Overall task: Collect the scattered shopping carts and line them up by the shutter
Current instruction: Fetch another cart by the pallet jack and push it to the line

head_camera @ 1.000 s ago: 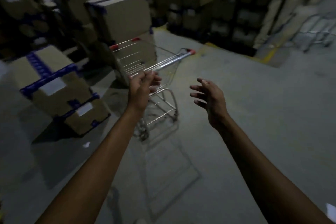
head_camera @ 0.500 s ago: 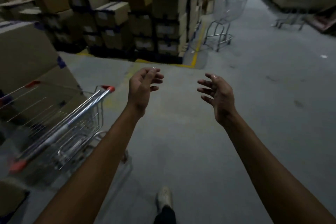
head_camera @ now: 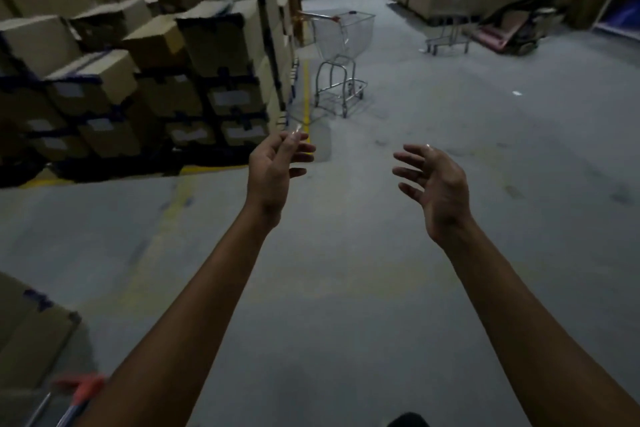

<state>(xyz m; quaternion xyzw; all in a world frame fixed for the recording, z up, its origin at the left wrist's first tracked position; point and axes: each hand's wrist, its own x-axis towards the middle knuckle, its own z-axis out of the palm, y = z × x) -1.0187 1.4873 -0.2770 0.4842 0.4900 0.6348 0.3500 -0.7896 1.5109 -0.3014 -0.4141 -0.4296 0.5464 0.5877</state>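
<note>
**Left hand** (head_camera: 277, 168): raised ahead of the person near mid-frame, palm turned inward, fingers loosely bent. Grip released, nothing in it.

**Right hand** (head_camera: 438, 184): raised level with the left and well apart from it, fingers spread and slightly bent. Grip released, nothing in it.

**Near shopping cart** (head_camera: 341, 55): wire basket on a metal frame, upright on its wheels on the floor ahead. It stands just beside the corner of the box stack and the yellow line, well apart from both hands.

**Far shopping cart** (head_camera: 448, 40): farther off to the right, near the boxes along the right-hand wall. Only the lower frame reads clearly (the upper part is lost in the dark).

**Cart handle** (head_camera: 81, 392): bottom left corner, a red end cap on a chrome bar, close beside the left forearm. The rest of that cart is out of frame.

**Box stack** (head_camera: 156, 73): brown cardboard cartons with dark strapping and pale labels, piled several high on the left side.

**Yellow line** (head_camera: 305, 94): painted on the floor, running along the edge of the box stack.

**Floor** (head_camera: 346, 288): grey concrete, dimly lit, scuffed in places.

**Low trolley** (head_camera: 509, 36): far right, by the wall, with a pinkish deck. It is too dim to tell more.

**Shoe tip** (head_camera: 408, 419): dark, at the bottom edge, between the two forearms.
</note>
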